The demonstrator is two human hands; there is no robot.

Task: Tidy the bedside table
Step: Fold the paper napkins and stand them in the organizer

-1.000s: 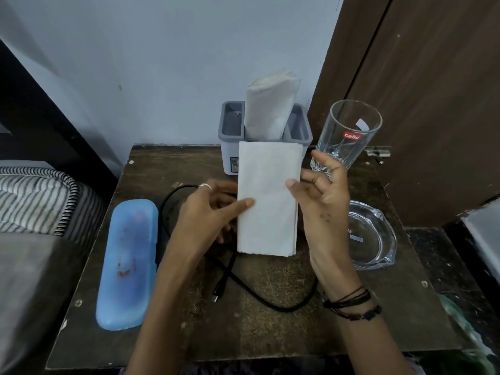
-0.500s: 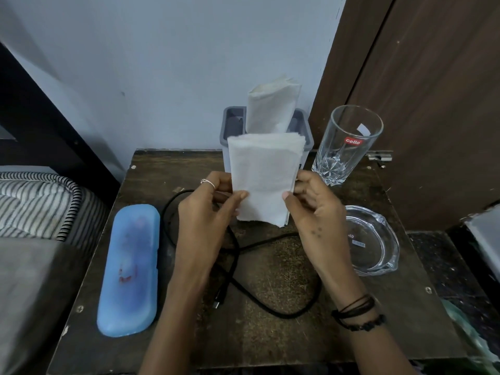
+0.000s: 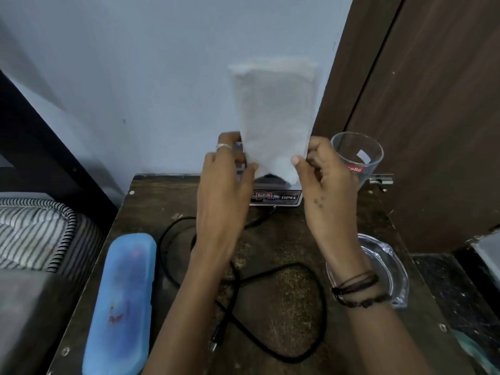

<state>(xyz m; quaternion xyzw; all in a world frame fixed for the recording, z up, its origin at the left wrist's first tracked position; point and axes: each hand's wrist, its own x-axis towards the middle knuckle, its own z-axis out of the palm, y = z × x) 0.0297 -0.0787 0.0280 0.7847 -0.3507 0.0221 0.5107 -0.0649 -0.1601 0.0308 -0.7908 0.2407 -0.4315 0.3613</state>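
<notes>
Both hands, left hand point(image 3: 226, 182) and right hand point(image 3: 323, 180), pinch a white napkin point(image 3: 274, 117) upright, hiding the grey holder point(image 3: 276, 197) beside the glass point(image 3: 357, 155).

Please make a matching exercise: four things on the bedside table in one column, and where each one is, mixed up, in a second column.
Things:
1. napkin
2. blue case
3. tumbler
4. black cable

Places:
A. near left edge of table
B. back right, by the brown door
C. held upright by both hands
D. looped on the middle of the table

Pairs: 1-C, 2-A, 3-B, 4-D
</notes>
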